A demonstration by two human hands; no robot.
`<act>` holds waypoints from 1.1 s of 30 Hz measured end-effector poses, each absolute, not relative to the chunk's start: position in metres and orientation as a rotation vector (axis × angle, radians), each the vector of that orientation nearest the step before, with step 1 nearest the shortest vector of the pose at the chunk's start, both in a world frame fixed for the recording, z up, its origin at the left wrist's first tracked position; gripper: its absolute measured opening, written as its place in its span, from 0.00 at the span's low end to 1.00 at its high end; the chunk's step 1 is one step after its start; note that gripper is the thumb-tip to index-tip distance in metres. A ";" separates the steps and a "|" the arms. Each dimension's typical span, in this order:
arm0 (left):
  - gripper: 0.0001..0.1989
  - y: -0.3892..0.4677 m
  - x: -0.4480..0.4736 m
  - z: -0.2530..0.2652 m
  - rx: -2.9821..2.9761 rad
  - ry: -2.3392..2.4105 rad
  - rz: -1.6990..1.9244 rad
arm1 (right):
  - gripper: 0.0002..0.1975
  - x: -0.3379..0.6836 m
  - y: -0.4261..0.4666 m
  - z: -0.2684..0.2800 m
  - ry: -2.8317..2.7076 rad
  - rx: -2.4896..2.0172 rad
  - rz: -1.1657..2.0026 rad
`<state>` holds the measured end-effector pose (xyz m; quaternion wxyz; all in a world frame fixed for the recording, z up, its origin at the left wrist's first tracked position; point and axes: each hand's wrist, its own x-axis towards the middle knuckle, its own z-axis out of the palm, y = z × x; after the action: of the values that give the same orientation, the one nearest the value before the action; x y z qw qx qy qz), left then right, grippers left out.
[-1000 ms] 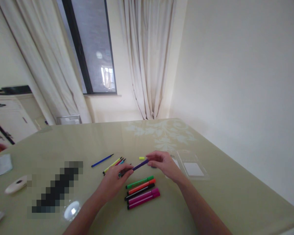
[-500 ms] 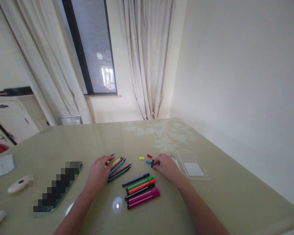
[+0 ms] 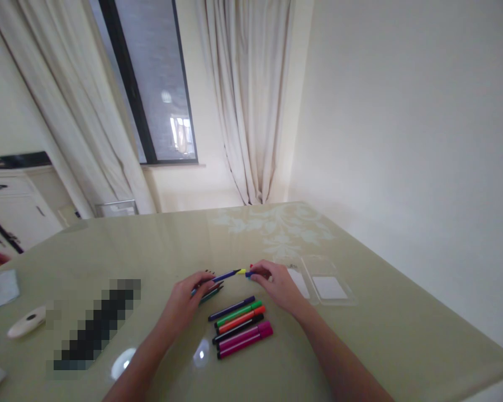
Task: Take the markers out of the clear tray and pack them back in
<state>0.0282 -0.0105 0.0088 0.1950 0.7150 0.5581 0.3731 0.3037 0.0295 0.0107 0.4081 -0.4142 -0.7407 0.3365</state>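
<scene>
My left hand point(image 3: 191, 291) is closed on a blue marker point(image 3: 226, 276), uncapped, its dark tip pointing right. Facing that tip, a small blue cap point(image 3: 248, 274) is pinched in my right hand point(image 3: 274, 279); a short gap separates the two. Behind the gap lies a yellow cap point(image 3: 241, 271), and a red cap point(image 3: 251, 266) shows partly beside my right fingers. Uncapped markers point(image 3: 212, 293) lie under and beside my left hand, partly covered by it. Closer to me is a row of capped markers point(image 3: 240, 318) in dark blue, green, orange, black and magenta.
An open clear plastic case point(image 3: 335, 298) with white inserts lies to the right. A blurred dark flat object point(image 3: 96, 329) and a whitish oval object point(image 3: 27, 322) are on the left of the table point(image 3: 171, 240). A folded paper point(image 3: 0, 292) lies at the far left.
My left hand has moved right and lifted a blue marker from the uncapped group. My right hand has shifted slightly left, picking up the blue cap. The view has shifted slightly.
</scene>
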 end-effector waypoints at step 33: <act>0.12 -0.028 0.050 0.007 2.205 1.422 0.693 | 0.06 0.303 0.037 -0.006 -2.084 -1.364 0.364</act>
<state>0.0502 -0.0279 0.0075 0.2124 0.7940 0.5121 0.2494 0.3032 0.0366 -0.0060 0.3072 -0.5159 -0.7878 0.1375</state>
